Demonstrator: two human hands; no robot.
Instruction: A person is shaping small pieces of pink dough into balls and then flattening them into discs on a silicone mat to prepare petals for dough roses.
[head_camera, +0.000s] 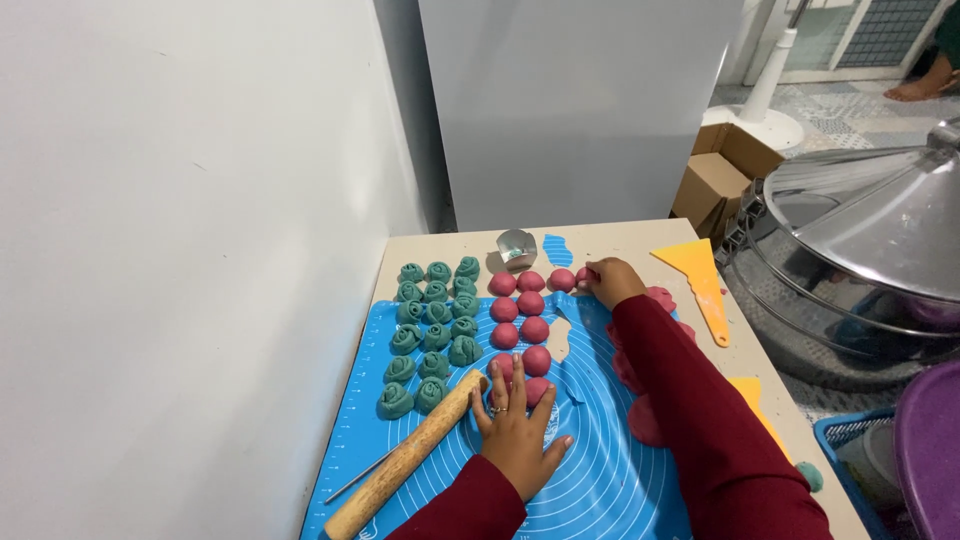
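Observation:
A blue silicone mat (600, 470) covers the table. Several green rose-shaped dough pieces (432, 318) lie in rows on its left part. Beside them sit several pink dough balls (520, 320). My left hand (518, 432) rests flat on the mat, fingers spread, touching the nearest pink balls. My right hand (610, 281) reaches to the far end of the pink rows and pinches a pink ball (585, 274) there. More pink dough (645, 420) lies under my right sleeve. A wooden rolling pin (408, 455) lies diagonally just left of my left hand.
A thin metal stick (362, 476) lies by the rolling pin. A small metal cutter (516, 246) and a yellow scraper (700, 282) sit at the table's far side. A white wall stands left. A large steel lid (870, 215), purple tub (930, 440) and cardboard box (722, 170) are right.

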